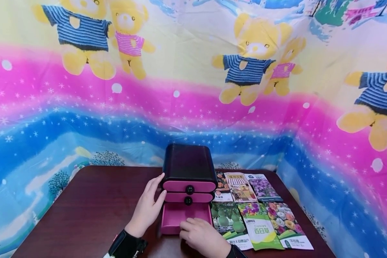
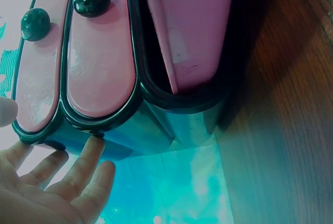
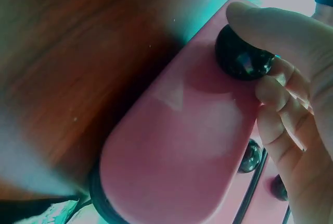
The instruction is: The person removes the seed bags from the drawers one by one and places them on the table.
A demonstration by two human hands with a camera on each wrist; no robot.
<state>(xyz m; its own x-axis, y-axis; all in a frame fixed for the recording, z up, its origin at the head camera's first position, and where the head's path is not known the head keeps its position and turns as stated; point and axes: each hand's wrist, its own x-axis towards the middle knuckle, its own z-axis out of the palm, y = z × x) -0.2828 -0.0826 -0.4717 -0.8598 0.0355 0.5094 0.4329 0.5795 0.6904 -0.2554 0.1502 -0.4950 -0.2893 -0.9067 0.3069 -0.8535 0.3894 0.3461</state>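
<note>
A black drawer cabinet [image 1: 189, 161] with pink drawer fronts and round black knobs stands on the table. Its bottom drawer [image 1: 175, 215] is pulled out, and the part of its inside that shows is bare. The two drawers above it are closed. My left hand [image 1: 147, 207] touches the cabinet's left side, fingers spread and fairly straight. At the pulled-out drawer's front, my right hand [image 1: 202, 234] pinches the black knob [image 3: 240, 57] between thumb and fingers. In the head view that knob is hidden behind the hand.
Several seed packets with flower and plant pictures, including a green-and-white Zinnias packet [image 1: 261, 229], lie in two rows right of the cabinet. The dark wooden table [image 1: 100, 208] extends to the left. A printed bear curtain [image 1: 177, 64] hangs behind.
</note>
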